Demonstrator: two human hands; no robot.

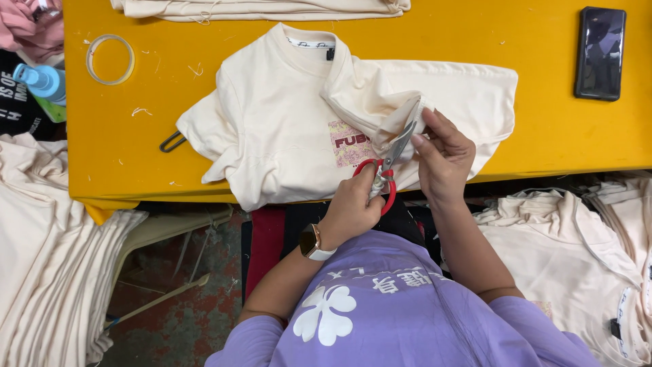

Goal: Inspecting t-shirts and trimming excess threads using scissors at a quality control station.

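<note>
The cream shirt [285, 129] lay face up on the yellow worktop [122, 149], its lower edge hanging over the near rim and one sleeve folded back across the chest. The right hand [445, 156] pinched that sleeve's hem [401, 126] in a closed grip and lifted it clear of the body of the shirt. The left hand [353, 204] was closed through the red loops of the scissors [388, 166], whose blades pointed up into the raised hem, only slightly parted. The step in hand looked like trimming a loose thread at the sleeve. The next move would call for keeping the hem taut and the blade tips on the thread alone, clear of the fabric and the pinching fingers.
</note>
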